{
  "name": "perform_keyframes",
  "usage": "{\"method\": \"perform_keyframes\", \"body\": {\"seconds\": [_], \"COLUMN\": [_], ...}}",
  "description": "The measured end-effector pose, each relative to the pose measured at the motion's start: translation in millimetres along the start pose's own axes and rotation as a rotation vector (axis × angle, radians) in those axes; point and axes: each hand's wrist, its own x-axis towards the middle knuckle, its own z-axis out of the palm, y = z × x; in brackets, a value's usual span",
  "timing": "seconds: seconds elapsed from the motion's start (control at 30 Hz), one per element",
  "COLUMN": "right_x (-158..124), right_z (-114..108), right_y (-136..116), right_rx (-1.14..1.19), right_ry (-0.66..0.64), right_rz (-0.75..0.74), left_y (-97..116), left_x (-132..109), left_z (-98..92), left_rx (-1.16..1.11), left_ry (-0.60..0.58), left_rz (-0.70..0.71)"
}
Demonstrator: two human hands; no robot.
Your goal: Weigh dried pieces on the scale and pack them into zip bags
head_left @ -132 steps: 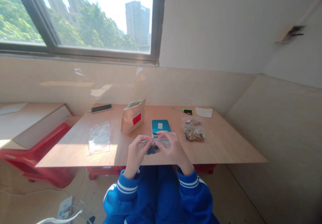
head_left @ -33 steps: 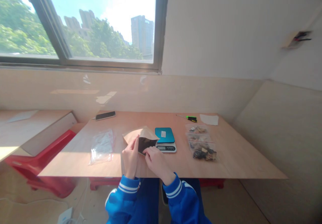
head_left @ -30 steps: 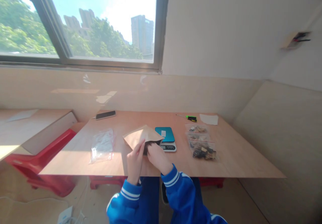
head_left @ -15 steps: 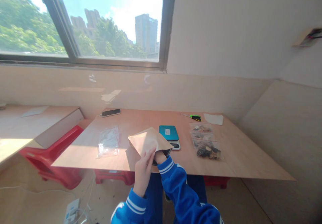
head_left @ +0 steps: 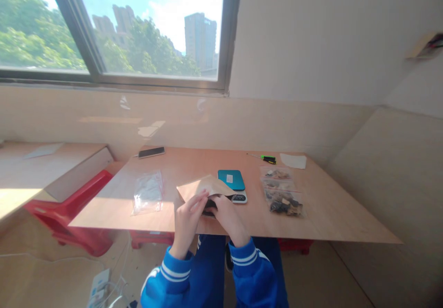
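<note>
A brown paper bag (head_left: pixel 199 188) lies at the near edge of the table, its mouth turned toward me and held apart. My left hand (head_left: pixel 189 213) pinches the upper rim on the left. At the right of the mouth, my right hand (head_left: pixel 224 213) has its fingers curled at the rim, thumb below. The bag's inside looks dark, and I cannot make out what is in it. Just behind the bag is a kitchen scale (head_left: pixel 231 180) with a teal top, partly covered by the paper.
Clear zip bags (head_left: pixel 148 192) lie left; zip bags with small dark and brown pieces (head_left: pixel 285 202) lie right. Farther back are a phone (head_left: pixel 151 152), screwdrivers (head_left: pixel 268 159) and white paper (head_left: pixel 293 161). A red stool (head_left: pixel 79 216) stands left, a power strip (head_left: pixel 98 288) on the floor.
My right hand has drawn back out of the bag to its mouth. My left hand has shifted slightly left and up along the rim. The bag looks flatter.
</note>
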Motion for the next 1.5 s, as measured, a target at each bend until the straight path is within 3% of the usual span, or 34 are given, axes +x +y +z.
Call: {"method": "perform_keyframes", "body": {"seconds": [0.13, 0.33, 0.5, 0.6, 0.7, 0.8, 0.87, 1.03, 1.13, 1.3, 1.5], "right_x": [11, 40, 54, 51, 40, 22, 5, -59, -102, -135, -118], "right_z": [-7, -21, -36, -48, -62, -68, -64, -33, -18, -16, -13], "right_y": [-1, -9, -22, -28, -26, -5, 21, 100, 130, 144, 147], "right_rx": [0.013, 0.093, 0.039, 0.041, 0.146, 0.27, 0.309, 0.35, 0.35, 0.312, 0.355], "right_ry": [0.004, 0.023, 0.006, 0.123, 0.339, 0.566, 0.629, 0.574, 0.56, 0.598, 0.601], "right_rz": [0.0, -0.126, -0.219, -0.286, -0.269, -0.125, -0.004, 0.275, 0.424, 0.555, 0.525], "left_y": [-5, -40, -55, -58, -64, -75, -81, -91, -98, -110, -105], "left_x": [3, 2, 11, 21, 34, 51, 66, 111, 137, 160, 150], "left_z": [-9.6, -28.1, -26.9, -22.9, -21.0, -21.5, -23.3, -30.7, -33.3, -34.1, -39.9], "left_rx": [-0.018, 0.037, 0.134, 0.168, 0.197, 0.222, 0.208, 0.143, 0.126, 0.131, 0.146], "left_ry": [0.013, 0.007, 0.074, 0.163, 0.225, 0.302, 0.357, 0.438, 0.468, 0.469, 0.431], "left_rz": [0.001, 0.072, 0.119, 0.075, 0.019, -0.027, -0.046, -0.045, -0.035, -0.022, -0.004]}}
